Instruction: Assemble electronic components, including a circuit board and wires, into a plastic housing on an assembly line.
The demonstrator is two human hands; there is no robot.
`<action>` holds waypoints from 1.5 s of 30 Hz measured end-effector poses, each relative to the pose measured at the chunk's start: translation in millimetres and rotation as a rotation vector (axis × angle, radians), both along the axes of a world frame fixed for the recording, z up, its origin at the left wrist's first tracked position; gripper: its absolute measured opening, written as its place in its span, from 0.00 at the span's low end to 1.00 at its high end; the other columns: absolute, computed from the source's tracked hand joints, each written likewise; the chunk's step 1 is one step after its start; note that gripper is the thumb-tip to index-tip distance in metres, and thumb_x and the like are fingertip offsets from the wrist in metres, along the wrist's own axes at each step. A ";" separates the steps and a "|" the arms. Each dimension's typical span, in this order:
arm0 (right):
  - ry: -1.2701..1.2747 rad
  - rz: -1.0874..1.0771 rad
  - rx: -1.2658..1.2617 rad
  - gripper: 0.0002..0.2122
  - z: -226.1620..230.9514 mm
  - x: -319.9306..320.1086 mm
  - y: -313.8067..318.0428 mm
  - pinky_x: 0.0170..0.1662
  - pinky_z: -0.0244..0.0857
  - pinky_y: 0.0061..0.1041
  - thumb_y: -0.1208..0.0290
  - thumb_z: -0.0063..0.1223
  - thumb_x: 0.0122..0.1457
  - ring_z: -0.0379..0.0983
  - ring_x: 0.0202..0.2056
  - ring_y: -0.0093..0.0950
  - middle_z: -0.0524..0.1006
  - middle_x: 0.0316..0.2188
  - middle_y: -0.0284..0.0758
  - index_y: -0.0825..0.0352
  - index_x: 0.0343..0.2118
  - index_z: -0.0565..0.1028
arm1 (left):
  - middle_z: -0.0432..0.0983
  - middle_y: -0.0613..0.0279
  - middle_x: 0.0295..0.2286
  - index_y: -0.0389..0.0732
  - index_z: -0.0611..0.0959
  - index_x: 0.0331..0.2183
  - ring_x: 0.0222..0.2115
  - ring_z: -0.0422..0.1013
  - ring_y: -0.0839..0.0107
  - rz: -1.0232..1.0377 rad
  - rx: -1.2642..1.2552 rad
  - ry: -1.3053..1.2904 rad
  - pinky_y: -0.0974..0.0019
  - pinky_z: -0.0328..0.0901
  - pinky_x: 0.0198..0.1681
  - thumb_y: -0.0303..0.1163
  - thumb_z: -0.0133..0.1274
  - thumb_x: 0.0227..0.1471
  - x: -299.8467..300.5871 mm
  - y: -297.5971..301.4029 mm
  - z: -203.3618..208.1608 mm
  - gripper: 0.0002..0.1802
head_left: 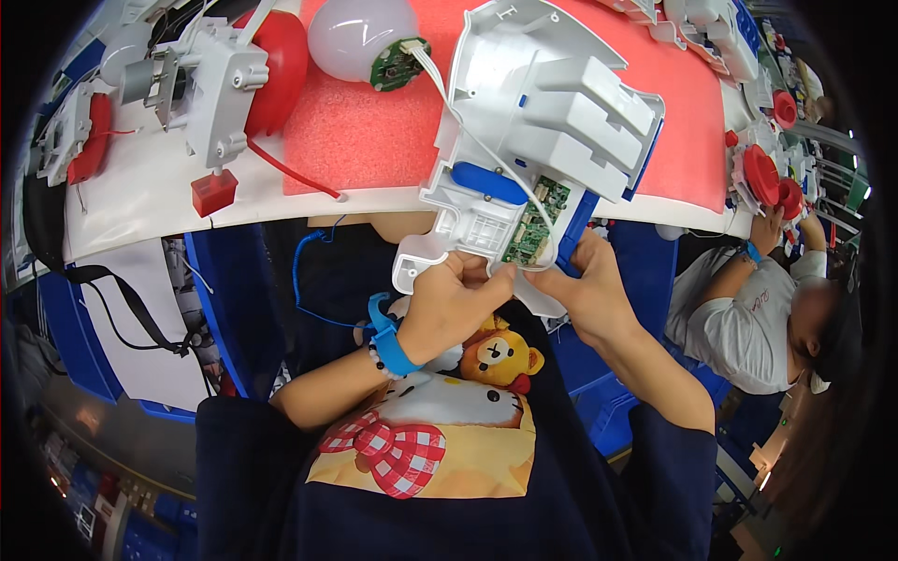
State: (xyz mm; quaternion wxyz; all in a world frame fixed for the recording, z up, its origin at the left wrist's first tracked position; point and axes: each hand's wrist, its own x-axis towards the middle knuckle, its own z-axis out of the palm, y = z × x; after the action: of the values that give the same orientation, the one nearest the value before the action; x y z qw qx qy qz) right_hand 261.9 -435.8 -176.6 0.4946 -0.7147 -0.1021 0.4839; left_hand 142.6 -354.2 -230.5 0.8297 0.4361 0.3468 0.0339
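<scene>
A white plastic housing (496, 79) with blue parts tilts over the table's near edge, its inner side facing up. My left hand (454, 304) has its fingers curled around the lower edge. On the other lower corner, beside a blue strip (578, 229), my right hand (594, 290) is closed with thumb and fingers. Between the hands a green circuit board (538, 224) sits inside the housing. A white cable (482, 136) runs from there up to a round green board (399, 64) on a white globe (360, 33). My fingertips are partly hidden under the housing.
A pink foam mat (365, 140) covers part of the white table (122, 220). At left stands a white motor assembly (220, 98) with a red dome (279, 70). A blue cord (297, 271) hangs near my left wrist strap (393, 346). A co-worker (739, 323) handles red parts at right.
</scene>
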 end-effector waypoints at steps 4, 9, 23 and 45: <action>-0.025 -0.009 -0.050 0.16 2.2 1.0 6.5 0.39 0.61 0.21 0.84 0.51 0.38 0.68 0.34 0.21 0.72 0.32 0.36 0.72 0.34 0.67 | 0.73 0.61 0.21 0.27 0.74 0.27 0.22 0.67 0.82 0.034 0.048 0.034 0.79 0.62 0.25 0.32 0.55 0.38 4.5 -1.0 -3.6 0.17; -0.048 -0.008 -0.039 0.16 -0.9 1.3 6.4 0.39 0.61 0.21 0.84 0.51 0.39 0.68 0.34 0.21 0.72 0.32 0.36 0.72 0.35 0.67 | 0.72 0.62 0.20 0.27 0.74 0.26 0.21 0.66 0.82 0.053 0.062 0.025 0.79 0.62 0.24 0.32 0.55 0.38 5.3 0.5 -3.3 0.16; 0.375 0.648 -0.112 0.13 105.9 12.7 7.1 0.36 0.65 0.20 0.74 0.52 0.47 0.70 0.35 0.24 0.73 0.31 0.38 0.74 0.35 0.68 | 0.71 0.58 0.25 0.29 0.67 0.34 0.22 0.69 0.77 -0.063 0.135 -0.284 0.78 0.63 0.22 0.20 0.44 0.45 -41.4 55.3 75.5 0.11; -1.141 0.787 0.306 0.18 189.3 -24.0 210.8 0.23 0.59 0.25 0.58 0.49 0.46 0.68 0.18 0.29 0.71 0.14 0.40 0.73 0.19 0.73 | 0.73 0.53 0.25 0.30 0.72 0.36 0.18 0.69 0.76 0.241 0.833 -0.157 0.75 0.64 0.21 0.31 0.46 0.46 -115.6 90.6 145.4 0.16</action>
State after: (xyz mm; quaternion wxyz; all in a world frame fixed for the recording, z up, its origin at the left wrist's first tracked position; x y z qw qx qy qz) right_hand 237.9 -225.1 12.8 0.2472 -0.6892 -0.6628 0.1571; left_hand 27.0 -263.6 -85.0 0.5969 0.6860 0.2878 0.3005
